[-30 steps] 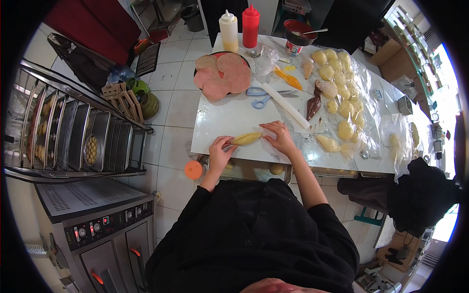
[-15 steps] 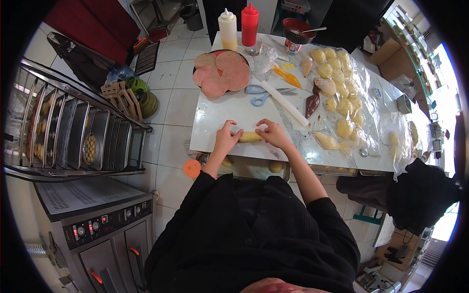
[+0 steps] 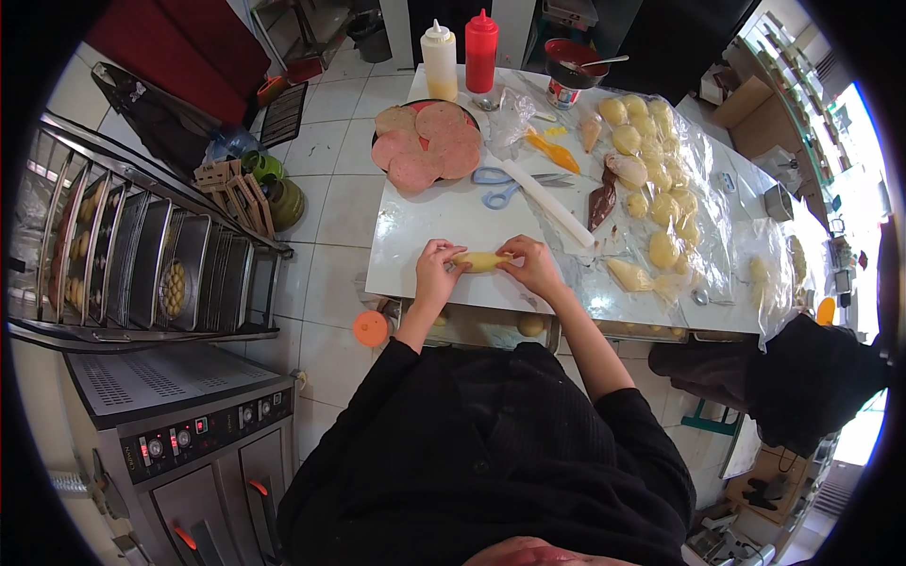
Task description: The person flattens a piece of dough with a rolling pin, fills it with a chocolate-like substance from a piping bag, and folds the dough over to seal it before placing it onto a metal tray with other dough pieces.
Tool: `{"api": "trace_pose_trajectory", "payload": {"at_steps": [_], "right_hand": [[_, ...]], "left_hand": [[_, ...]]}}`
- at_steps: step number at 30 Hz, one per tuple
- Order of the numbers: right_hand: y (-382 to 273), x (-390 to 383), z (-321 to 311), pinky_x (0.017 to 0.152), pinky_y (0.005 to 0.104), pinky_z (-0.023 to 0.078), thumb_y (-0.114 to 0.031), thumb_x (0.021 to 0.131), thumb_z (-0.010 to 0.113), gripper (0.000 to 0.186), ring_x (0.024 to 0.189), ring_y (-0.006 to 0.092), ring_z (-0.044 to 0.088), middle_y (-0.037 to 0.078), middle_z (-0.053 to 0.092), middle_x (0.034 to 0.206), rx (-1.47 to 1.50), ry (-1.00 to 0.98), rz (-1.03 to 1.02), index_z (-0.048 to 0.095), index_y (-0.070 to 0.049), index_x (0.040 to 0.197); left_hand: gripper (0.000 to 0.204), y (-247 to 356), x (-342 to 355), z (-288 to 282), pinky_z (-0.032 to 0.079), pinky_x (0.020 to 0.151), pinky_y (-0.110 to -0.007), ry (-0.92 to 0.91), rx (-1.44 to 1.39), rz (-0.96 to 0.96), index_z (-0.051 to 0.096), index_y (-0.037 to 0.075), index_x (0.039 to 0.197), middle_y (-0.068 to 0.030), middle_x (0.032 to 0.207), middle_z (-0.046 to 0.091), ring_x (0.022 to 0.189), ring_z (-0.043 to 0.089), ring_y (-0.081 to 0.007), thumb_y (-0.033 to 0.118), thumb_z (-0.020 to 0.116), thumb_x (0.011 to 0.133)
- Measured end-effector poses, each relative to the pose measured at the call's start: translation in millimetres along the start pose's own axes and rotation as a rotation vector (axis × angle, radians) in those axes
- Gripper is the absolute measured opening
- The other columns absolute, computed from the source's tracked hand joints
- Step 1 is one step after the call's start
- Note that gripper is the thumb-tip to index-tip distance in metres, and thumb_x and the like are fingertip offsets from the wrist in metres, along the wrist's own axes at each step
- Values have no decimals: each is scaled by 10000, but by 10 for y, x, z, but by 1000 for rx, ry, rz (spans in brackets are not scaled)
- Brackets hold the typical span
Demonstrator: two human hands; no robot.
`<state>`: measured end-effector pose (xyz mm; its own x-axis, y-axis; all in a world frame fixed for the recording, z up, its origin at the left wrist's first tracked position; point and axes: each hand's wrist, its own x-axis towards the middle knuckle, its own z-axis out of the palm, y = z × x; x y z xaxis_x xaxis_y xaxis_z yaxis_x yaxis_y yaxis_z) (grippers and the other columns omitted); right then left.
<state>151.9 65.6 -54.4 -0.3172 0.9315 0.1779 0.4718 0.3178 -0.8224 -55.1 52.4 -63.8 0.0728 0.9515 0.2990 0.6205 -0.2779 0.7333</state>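
A short roll of yellow dough (image 3: 482, 262) lies at the near part of the white table. My left hand (image 3: 438, 274) pinches its left end, and the fingers of my right hand (image 3: 530, 265) close on its right end. Beyond it are blue-handled scissors (image 3: 499, 197) and a white rolling pin (image 3: 549, 203) lying aslant. Round pink meat slices (image 3: 425, 149) overlap on a dark plate at the far left. To the right rest piping bags with brown (image 3: 602, 201), orange (image 3: 553, 151) and cream-coloured (image 3: 634, 275) fillings.
Dough balls (image 3: 663, 208) sit under clear plastic on the right. A white bottle (image 3: 439, 61), a red bottle (image 3: 480, 52) and a bowl with a spoon (image 3: 572, 62) stand at the back. Below the front edge is a tray (image 3: 472, 327); a tray rack (image 3: 151, 245) and oven (image 3: 203, 424) stand left.
Both hands have shifted slightly, and the fingers now grip the dough roll's ends more closely. The roll sits a little higher in the picture.
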Motion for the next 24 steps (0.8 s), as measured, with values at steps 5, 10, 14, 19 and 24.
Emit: {"api": "trace_pose_trajectory", "payload": {"at_steps": [5,10,14,19,24], "right_hand": [[-25,-53,-49,683,285,532,-15,687,684,176,727,209,636,122,632,844,75,-79,64,662,1,860],[-16,-106,-13,701,279,530,10,677,675,184,736,205,639,116,635,834,196,2,178,650,9,860],[12,-89,-65,686,279,529,22,665,673,209,727,200,638,116,637,842,70,-1,132,644,14,872],[-64,-55,-1,705,289,525,37,659,652,233,754,198,634,119,639,873,127,-67,173,643,14,890],[7,-56,-75,753,294,523,32,665,646,308,835,206,631,115,629,941,95,-78,187,629,-5,971]], "left_hand": [[274,-84,-101,-11,542,659,-260,-109,-286,-147,675,46,917,-66,896,595,731,626,-160,41,757,656],[331,2,-94,-48,534,674,-281,-129,-212,-134,646,45,932,-63,896,582,753,623,-179,41,767,624],[394,175,-47,-131,494,768,-331,-154,57,-115,642,68,950,-72,946,586,857,597,-250,68,779,581],[399,74,38,-67,457,795,-356,-198,-27,64,641,83,946,-68,969,611,883,569,-274,83,767,568],[390,57,46,17,455,773,-363,-280,-12,90,636,85,948,-59,919,626,863,566,-267,91,761,579]]}}
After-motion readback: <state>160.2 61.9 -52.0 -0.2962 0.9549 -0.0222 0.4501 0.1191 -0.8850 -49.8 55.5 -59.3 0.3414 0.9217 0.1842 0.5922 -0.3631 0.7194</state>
